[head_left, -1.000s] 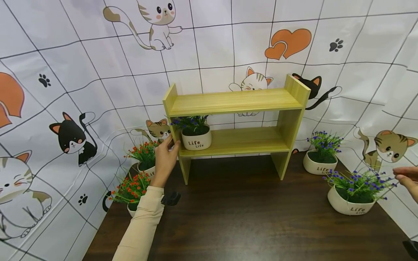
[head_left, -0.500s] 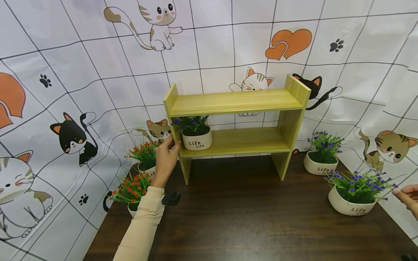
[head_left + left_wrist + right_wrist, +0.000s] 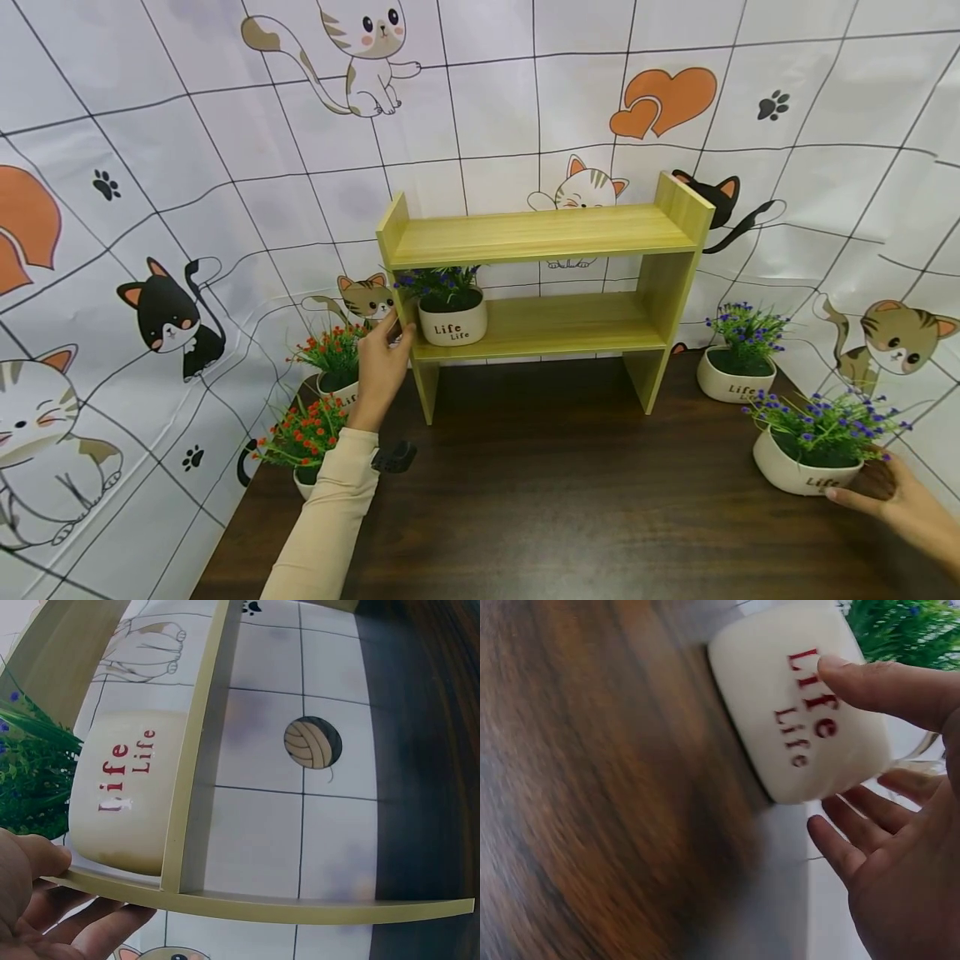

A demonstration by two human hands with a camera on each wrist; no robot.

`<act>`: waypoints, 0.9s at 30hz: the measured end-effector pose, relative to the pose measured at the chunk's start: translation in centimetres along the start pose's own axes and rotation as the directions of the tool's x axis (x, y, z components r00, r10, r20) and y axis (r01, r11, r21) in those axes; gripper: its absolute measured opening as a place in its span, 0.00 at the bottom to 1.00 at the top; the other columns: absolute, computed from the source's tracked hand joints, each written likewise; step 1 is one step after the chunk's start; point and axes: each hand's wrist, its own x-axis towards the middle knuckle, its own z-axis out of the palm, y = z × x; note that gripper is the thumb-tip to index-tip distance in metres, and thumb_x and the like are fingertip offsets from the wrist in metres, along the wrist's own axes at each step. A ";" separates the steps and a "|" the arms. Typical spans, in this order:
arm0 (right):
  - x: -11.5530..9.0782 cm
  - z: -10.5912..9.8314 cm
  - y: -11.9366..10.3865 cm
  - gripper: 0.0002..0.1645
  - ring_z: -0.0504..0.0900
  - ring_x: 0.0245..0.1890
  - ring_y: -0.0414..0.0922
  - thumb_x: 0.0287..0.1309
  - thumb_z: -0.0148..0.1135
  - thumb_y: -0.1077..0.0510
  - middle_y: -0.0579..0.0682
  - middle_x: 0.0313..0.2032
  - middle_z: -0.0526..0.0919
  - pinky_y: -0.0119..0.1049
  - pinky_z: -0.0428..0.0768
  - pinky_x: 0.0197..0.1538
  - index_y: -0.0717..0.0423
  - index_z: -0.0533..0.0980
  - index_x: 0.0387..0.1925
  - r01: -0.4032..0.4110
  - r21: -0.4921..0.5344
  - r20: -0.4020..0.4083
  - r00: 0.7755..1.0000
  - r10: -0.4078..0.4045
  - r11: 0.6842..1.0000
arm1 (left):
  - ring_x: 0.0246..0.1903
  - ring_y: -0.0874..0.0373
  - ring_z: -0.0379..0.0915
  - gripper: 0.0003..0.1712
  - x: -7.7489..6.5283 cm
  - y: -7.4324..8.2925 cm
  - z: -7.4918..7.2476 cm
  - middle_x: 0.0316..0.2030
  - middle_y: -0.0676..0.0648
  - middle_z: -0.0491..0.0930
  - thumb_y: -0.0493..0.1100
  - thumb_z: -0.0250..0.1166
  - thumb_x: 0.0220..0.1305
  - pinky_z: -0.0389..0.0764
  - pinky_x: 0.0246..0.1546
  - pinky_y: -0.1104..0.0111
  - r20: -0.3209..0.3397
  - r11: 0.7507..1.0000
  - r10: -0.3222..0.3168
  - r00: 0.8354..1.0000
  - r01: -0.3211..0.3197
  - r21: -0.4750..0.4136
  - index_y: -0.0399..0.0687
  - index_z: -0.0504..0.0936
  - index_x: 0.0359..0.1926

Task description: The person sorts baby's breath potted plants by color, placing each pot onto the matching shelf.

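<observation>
My left hand (image 3: 380, 367) grips the left side panel of a light wooden two-tier shelf (image 3: 540, 235). In the left wrist view its thumb lies on the inner face and its fingers reach round outside. Just beside it, a white "Life" pot (image 3: 453, 325) with purple flowers stands on the middle board. My right hand (image 3: 903, 504) is at the near right pot (image 3: 798, 471), also white with purple flowers. The right wrist view has the thumb over the printed front of this pot (image 3: 810, 712), with spread, slightly bent fingers at its side, fingertips partly hidden.
Another purple-flowered pot (image 3: 735, 379) stands right of the shelf, behind the near one. On the left are two red-flowered pots, the rear one (image 3: 337, 390) and the front one (image 3: 303, 483) partly behind my sleeve. A cat-patterned wall sheet (image 3: 495, 108) backs the dark wooden table (image 3: 570, 500).
My right hand has come in from the right edge, dropping down and left to the near purple-flowered pot. The left hand keeps its hold on the shelf, and the pots stand where they were.
</observation>
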 end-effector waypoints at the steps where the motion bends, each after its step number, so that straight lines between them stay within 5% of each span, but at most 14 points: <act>1: 0.2 0.2 0.1 0.65 0.82 0.58 0.63 0.73 0.69 0.50 0.91 0.67 0.60 0.37 0.87 0.47 0.76 0.32 0.81 0.026 0.008 -0.017 1.000 -0.026 1.000 | 0.58 0.38 0.85 0.24 0.0 0.0 0.0 0.61 0.34 0.84 0.38 0.62 0.79 0.87 0.55 0.45 -0.001 1.000 0.003 1.000 -0.003 -0.001 0.43 0.79 0.72; 4: 0.6 0.9 0.4 0.63 0.82 0.43 0.25 0.69 0.73 0.54 0.50 0.56 0.84 0.22 0.80 0.37 0.65 0.40 0.85 0.095 0.030 -0.068 0.993 -0.093 0.995 | 0.58 0.38 0.85 0.24 0.0 -0.1 0.1 0.61 0.33 0.84 0.37 0.62 0.79 0.87 0.54 0.45 -0.002 1.000 0.013 1.000 -0.013 -0.007 0.43 0.79 0.72; 7: 0.7 1.0 0.3 0.67 0.73 0.38 0.14 0.69 0.73 0.51 0.31 0.44 0.88 0.27 0.81 0.44 0.69 0.35 0.84 0.067 0.014 -0.056 0.996 -0.067 0.998 | 0.58 0.38 0.86 0.24 0.1 -0.1 0.1 0.61 0.33 0.84 0.37 0.62 0.79 0.88 0.53 0.45 -0.002 1.000 0.017 1.000 -0.017 -0.010 0.43 0.79 0.72; 9: 0.7 1.0 0.1 0.68 0.76 0.38 0.18 0.68 0.73 0.48 0.44 0.44 0.92 0.26 0.79 0.44 0.77 0.37 0.81 0.041 -0.020 -0.050 0.998 -0.042 0.999 | 0.57 0.38 0.86 0.24 0.1 -0.1 0.1 0.61 0.33 0.84 0.38 0.62 0.79 0.88 0.53 0.45 -0.003 1.000 0.017 1.000 -0.017 -0.009 0.43 0.79 0.72; 10: 0.7 1.1 -0.1 0.70 0.79 0.40 0.26 0.68 0.73 0.45 0.58 0.49 0.90 0.32 0.80 0.49 0.81 0.36 0.79 0.011 -0.039 -0.041 0.999 -0.012 0.999 | 0.57 0.38 0.86 0.24 0.1 -0.1 0.1 0.61 0.33 0.85 0.38 0.62 0.79 0.88 0.53 0.45 -0.003 1.000 0.017 1.000 -0.017 -0.008 0.44 0.79 0.72; 12: 0.7 1.2 -0.4 0.72 0.81 0.48 0.45 0.67 0.72 0.41 0.83 0.59 0.74 0.48 0.79 0.56 0.89 0.37 0.75 -0.035 -0.085 -0.040 0.999 0.032 0.996 | 0.57 0.38 0.86 0.24 0.1 -0.1 0.1 0.60 0.34 0.85 0.38 0.63 0.79 0.88 0.53 0.45 -0.007 1.000 0.019 1.000 -0.019 -0.001 0.44 0.80 0.72; 13: 0.7 1.4 -0.4 0.70 0.77 0.53 0.58 0.66 0.72 0.40 0.88 0.61 0.64 0.48 0.78 0.54 0.90 0.42 0.73 -0.035 -0.091 -0.049 0.998 0.031 0.995 | 0.57 0.38 0.86 0.24 0.2 -0.1 0.1 0.60 0.34 0.85 0.38 0.63 0.79 0.88 0.53 0.45 -0.008 1.000 0.021 1.000 -0.021 0.003 0.44 0.80 0.71; 15: 0.8 1.7 -0.6 0.68 0.65 0.56 0.74 0.65 0.72 0.39 0.89 0.60 0.54 0.66 0.72 0.57 0.92 0.47 0.70 -0.055 -0.102 -0.070 0.996 0.048 0.993 | 0.56 0.39 0.87 0.23 0.2 -0.1 0.1 0.59 0.34 0.86 0.38 0.63 0.79 0.88 0.53 0.45 -0.010 1.000 0.026 1.000 -0.026 0.008 0.44 0.80 0.71; 18: 0.8 1.9 -0.7 0.66 0.59 0.57 0.76 0.65 0.73 0.39 0.88 0.60 0.51 0.72 0.67 0.58 0.92 0.49 0.69 -0.049 -0.092 -0.091 0.995 0.041 0.995 | 0.57 0.39 0.87 0.23 0.2 -0.1 0.1 0.59 0.34 0.86 0.38 0.63 0.79 0.88 0.53 0.45 -0.010 1.000 0.026 1.000 -0.025 0.005 0.44 0.81 0.70; 21: 1.0 2.2 -0.7 0.64 0.67 0.56 0.64 0.65 0.74 0.41 0.86 0.64 0.55 0.45 0.74 0.64 0.86 0.51 0.73 -0.015 -0.073 -0.113 0.994 0.006 0.997 | 0.57 0.38 0.86 0.23 0.2 -0.1 0.1 0.60 0.33 0.85 0.38 0.62 0.79 0.88 0.53 0.45 -0.008 1.000 0.019 1.000 -0.019 -0.004 0.44 0.80 0.71; 24: 1.0 2.6 -0.6 0.67 0.68 0.63 0.68 0.66 0.73 0.44 0.86 0.70 0.51 0.34 0.63 0.76 0.78 0.42 0.80 0.012 -0.006 -0.109 0.994 -0.013 1.000 | 0.57 0.38 0.86 0.24 0.1 -0.1 0.0 0.60 0.33 0.85 0.37 0.63 0.79 0.88 0.53 0.45 -0.007 1.000 0.013 1.000 -0.013 -0.008 0.43 0.79 0.72; 25: 1.0 2.8 -0.6 0.68 0.66 0.67 0.69 0.67 0.73 0.45 0.86 0.72 0.49 0.32 0.58 0.78 0.74 0.39 0.82 0.022 0.015 -0.115 0.993 -0.020 1.000 | 0.57 0.38 0.86 0.24 0.1 0.0 0.0 0.60 0.33 0.85 0.37 0.62 0.79 0.88 0.53 0.45 -0.007 1.000 0.012 1.000 -0.012 -0.007 0.43 0.79 0.72; 27: 1.0 3.1 -0.7 0.72 0.48 0.75 0.78 0.68 0.72 0.46 0.87 0.75 0.39 0.46 0.40 0.85 0.66 0.29 0.83 0.038 0.072 -0.123 0.992 -0.029 0.997 | 0.57 0.38 0.86 0.24 0.1 0.0 0.0 0.60 0.33 0.85 0.37 0.62 0.79 0.88 0.54 0.45 -0.005 1.000 0.009 1.000 -0.009 -0.006 0.43 0.79 0.72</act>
